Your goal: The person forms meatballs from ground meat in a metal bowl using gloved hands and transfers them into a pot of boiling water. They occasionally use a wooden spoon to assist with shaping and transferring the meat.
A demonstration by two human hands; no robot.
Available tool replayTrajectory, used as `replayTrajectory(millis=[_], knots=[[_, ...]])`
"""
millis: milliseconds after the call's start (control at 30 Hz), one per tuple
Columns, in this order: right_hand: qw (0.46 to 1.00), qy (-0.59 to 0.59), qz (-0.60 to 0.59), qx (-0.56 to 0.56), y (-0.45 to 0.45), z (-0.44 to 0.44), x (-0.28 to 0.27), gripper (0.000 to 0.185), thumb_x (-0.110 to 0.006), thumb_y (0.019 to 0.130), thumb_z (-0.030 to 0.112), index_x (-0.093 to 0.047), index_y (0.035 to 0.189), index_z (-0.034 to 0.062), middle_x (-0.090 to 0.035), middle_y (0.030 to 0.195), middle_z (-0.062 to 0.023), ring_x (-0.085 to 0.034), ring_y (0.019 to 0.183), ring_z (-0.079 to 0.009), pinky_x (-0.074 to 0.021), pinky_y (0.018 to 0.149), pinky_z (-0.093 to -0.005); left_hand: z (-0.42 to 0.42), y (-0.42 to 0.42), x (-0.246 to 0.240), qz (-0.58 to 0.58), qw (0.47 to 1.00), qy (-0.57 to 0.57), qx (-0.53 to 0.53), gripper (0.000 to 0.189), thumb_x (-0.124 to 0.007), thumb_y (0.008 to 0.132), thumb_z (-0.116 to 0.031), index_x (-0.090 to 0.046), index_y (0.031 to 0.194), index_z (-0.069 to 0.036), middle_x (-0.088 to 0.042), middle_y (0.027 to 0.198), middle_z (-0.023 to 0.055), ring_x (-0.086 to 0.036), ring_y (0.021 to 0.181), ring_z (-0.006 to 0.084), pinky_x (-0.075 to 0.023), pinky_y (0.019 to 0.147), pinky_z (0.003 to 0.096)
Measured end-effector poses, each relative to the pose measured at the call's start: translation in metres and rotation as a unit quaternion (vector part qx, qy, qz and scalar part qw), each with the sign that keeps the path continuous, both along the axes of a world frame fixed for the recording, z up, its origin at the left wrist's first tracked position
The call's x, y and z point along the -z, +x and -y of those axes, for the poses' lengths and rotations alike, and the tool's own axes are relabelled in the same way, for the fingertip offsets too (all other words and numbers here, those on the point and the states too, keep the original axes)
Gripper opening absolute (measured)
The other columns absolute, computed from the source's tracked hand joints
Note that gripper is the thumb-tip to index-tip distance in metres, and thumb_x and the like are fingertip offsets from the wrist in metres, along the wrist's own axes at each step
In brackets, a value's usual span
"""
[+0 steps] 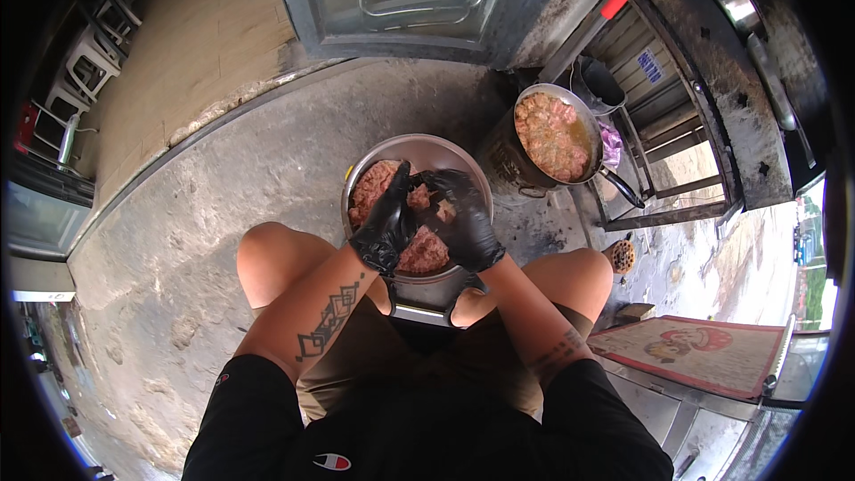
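A round metal bowl (354, 177) of raw minced meat (374, 187) stands low between my knees. Both hands wear black gloves and are over it. My left hand (387, 224) is at the bowl's left side, its fingers pointing away from me and touching the meat. My right hand (465, 214) is blurred and curls inward on the right. Small pieces of meat (419, 196) show between the hands, at the right fingers; whether they are gripped is unclear. A larger lump (425, 250) lies nearer me in the bowl.
To the right of the bowl, a long-handled pan (588, 113) of meat pieces in liquid sits on a dark, sooty stove (511, 164). Beyond it are a black bucket (598, 83) and a metal frame (668, 214). A glass-paned door (421, 0) stands ahead; plastic stools (93, 63) are far left.
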State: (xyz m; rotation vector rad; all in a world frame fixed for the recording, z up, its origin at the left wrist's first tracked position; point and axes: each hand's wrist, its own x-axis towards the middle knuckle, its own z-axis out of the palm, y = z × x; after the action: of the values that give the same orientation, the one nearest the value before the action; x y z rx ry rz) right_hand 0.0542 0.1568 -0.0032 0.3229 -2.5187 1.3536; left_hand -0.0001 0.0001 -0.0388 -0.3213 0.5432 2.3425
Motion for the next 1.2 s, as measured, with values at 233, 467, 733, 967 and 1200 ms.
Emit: replayTrajectory(millis=[233, 467, 733, 967, 1200], knots=[[0.929, -0.279, 0.237, -0.058, -0.003, 0.017, 0.021, 0.038, -0.067, 0.091, 0.009, -0.061, 0.128, 0.0055, -0.065, 0.12, -0.0155, -0.063, 0.109, -0.029, -0.049, 0.096, -0.0386, 0.005, -0.005, 0.006, 0.003, 0.996, 0.077, 0.047, 0.058, -0.05, 0.101, -0.053, -0.061, 0.122, 0.0, -0.068, 0.109, 0.0137, -0.067, 0.1, 0.0234, -0.0578, 0.086, 0.0383], [0.964, -0.214, 0.156, -0.018, -0.007, 0.011, 0.018, 0.039, -0.06, 0.093, 0.002, -0.058, 0.132, 0.0003, -0.065, 0.116, -0.0127, -0.064, 0.105, -0.0203, -0.0518, 0.092, -0.035, 0.004, -0.002, 0.004, 0.07, 0.997, 0.009, 0.043, 0.066, -0.052, 0.098, -0.06, -0.06, 0.123, 0.001, -0.068, 0.106, 0.0154, -0.069, 0.089, 0.0262, -0.0577, 0.086, 0.0407], [0.995, 0.04, -0.08, -0.042, -0.01, 0.015, 0.019, 0.036, -0.065, 0.091, 0.004, -0.064, 0.127, 0.0023, -0.067, 0.118, -0.0152, -0.065, 0.108, -0.0249, -0.051, 0.093, -0.0361, 0.006, -0.002, 0.003, 0.042, 0.996, 0.069, 0.034, 0.07, -0.053, 0.097, -0.061, -0.058, 0.126, 0.003, -0.07, 0.104, 0.0162, -0.071, 0.092, 0.0272, -0.0584, 0.087, 0.0409], [1.0, -0.013, -0.016, -0.022, -0.004, 0.011, 0.012, 0.041, -0.069, 0.091, 0.007, -0.06, 0.13, 0.0007, -0.064, 0.122, -0.0184, -0.063, 0.111, -0.03, -0.0512, 0.095, -0.0408, 0.003, 0.002, -0.007, 0.015, 0.998, 0.049, 0.022, 0.074, -0.048, 0.097, -0.064, -0.057, 0.128, 0.003, -0.07, 0.106, 0.0161, -0.071, 0.091, 0.0265, -0.0584, 0.086, 0.0428], [0.997, 0.033, -0.023, 0.066, -0.004, 0.01, 0.011, 0.054, -0.075, 0.086, 0.005, -0.056, 0.136, 0.0036, -0.057, 0.133, -0.0156, -0.059, 0.118, -0.0259, -0.0517, 0.096, -0.0374, 0.0, -0.002, -0.003, 0.053, 0.984, 0.156, 0.061, 0.054, -0.047, 0.104, -0.045, -0.056, 0.128, 0.003, -0.07, 0.107, 0.013, -0.071, 0.089, 0.0251, -0.0612, 0.08, 0.0339]])
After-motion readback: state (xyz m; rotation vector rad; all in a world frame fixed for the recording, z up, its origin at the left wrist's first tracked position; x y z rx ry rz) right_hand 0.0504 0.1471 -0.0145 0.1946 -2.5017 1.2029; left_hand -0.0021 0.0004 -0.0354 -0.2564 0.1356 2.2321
